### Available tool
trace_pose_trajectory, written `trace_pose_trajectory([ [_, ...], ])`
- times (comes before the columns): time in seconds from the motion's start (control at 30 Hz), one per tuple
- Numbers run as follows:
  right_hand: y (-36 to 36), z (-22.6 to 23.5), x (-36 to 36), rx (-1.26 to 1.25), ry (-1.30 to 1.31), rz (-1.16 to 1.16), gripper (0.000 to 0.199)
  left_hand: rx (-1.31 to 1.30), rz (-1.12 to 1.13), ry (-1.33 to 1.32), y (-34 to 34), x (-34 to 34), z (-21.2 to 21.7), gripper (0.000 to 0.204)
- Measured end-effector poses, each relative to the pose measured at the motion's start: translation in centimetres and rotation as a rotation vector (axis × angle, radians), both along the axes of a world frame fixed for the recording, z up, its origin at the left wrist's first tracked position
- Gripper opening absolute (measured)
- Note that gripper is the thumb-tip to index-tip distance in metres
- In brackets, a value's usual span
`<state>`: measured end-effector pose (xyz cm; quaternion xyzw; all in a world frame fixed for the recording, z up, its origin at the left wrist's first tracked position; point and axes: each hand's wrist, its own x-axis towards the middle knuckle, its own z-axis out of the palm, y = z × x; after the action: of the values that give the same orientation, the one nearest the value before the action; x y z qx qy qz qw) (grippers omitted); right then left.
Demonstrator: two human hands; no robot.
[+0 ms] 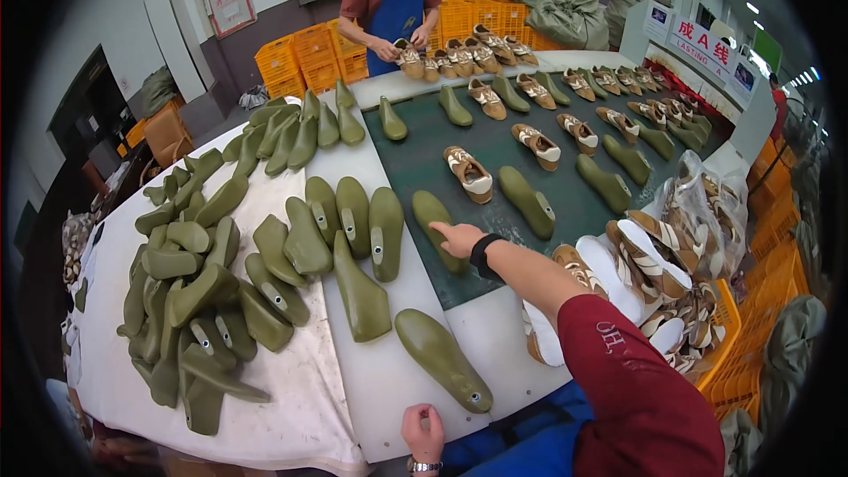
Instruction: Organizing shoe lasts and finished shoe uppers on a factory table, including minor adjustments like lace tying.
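My right hand (461,240) reaches out over the green belt (415,137). Its index finger is stretched out onto an olive-green shoe last (427,208) that lies near the belt's left edge; the other fingers are partly hidden. Low in the picture, by the table's front edge, my left hand (422,435) is curled closed with nothing seen in it. Just above it another olive shoe last (442,360) lies on the white board. Several more lasts stand or lie to its left, among them one last (386,234) with a small metal-rimmed hole.
A big heap of olive lasts (185,291) covers the white cloth on the left. Rows of brown-and-white sneakers (468,173) and lasts lie along the belt. More sneakers (654,256) are piled at right beside orange crates (768,309). Across the table a person (393,0) handles a sneaker.
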<state>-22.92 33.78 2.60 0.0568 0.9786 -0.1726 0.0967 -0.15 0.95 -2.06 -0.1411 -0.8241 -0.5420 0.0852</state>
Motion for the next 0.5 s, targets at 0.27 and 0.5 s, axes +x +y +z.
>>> trace_pose_trajectory([
  [0.27,2.4,13.9,9.3,-0.094,-0.065,0.365,0.047,0.007,0.002,-0.033,-0.4,-0.3,-1.3,0.005],
  [0.5,5.2,20.4,28.0,-0.397,-0.140,0.347,0.034,0.102,-0.017,-0.253,-0.1,-0.5,-1.6,0.019],
])
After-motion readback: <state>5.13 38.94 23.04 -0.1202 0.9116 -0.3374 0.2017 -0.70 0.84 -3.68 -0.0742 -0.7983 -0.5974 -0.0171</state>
